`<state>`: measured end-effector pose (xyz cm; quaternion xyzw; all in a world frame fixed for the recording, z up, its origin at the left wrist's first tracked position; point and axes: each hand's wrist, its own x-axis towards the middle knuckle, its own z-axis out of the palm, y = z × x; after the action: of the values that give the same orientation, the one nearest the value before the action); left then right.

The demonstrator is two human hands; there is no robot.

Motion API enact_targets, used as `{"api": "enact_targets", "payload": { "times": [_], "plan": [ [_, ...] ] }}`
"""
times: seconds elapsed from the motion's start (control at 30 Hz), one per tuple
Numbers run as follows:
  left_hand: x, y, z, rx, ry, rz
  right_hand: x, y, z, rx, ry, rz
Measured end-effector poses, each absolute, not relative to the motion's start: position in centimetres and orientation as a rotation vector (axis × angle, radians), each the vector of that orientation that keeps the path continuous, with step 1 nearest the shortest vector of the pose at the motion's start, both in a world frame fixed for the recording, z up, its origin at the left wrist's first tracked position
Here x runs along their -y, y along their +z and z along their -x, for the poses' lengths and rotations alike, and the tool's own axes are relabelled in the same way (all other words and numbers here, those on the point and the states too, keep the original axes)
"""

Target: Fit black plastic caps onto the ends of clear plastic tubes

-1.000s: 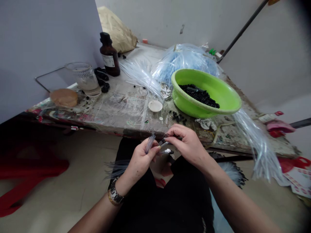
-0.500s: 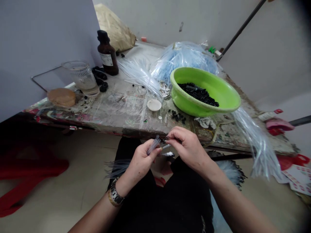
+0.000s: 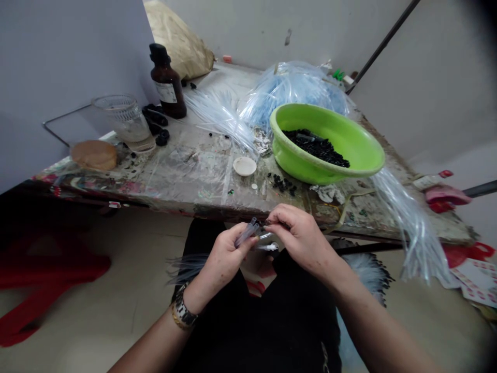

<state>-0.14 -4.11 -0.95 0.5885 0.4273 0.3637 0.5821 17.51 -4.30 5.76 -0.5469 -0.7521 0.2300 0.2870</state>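
Clear tubes (image 3: pixel 244 237) sit clasped in L hand (image 3: pixel 224 254); R hand (image 3: pixel 305 241) pinches just beside, can't tell on what.

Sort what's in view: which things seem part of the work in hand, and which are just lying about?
Likely in use:
clear tubes in the left hand
black pieces in the green basin
piled pale tubing behind the basin

Probably just lying about:
brown bottle
beige sack
pink object

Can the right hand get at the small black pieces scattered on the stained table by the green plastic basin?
Probably yes: the right hand is by the stained table, close to the small black pieces, and nothing visible lies between; the green plastic basin stands beyond them.
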Motion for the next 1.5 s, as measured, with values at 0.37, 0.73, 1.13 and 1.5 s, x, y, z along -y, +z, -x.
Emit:
{"api": "enact_targets", "payload": {
  "times": [0.37, 0.73, 1.13, 1.5],
  "plan": [
    [3.8, -1.5, 0.3, -0.996, 0.838, -1.338, 4.4, 5.6, -17.9, 1.99, 0.65, 1.506],
    [4.0, -1.4, 0.0, -1.012, 0.833, -1.315, 4.9, 3.9, -17.7, 1.857, 0.665, 1.483],
    [4.1, -1.8, -0.8, -0.999, 0.814, -1.16, 5.6, 2.1, -17.7, 1.654, 0.661, 1.435],
    [4.0, -1.7, -0.8, -0.994, 0.792, -1.174, 5.7, 2.1, -18.2, 1.646, 0.728, 1.451]
  ]
}}
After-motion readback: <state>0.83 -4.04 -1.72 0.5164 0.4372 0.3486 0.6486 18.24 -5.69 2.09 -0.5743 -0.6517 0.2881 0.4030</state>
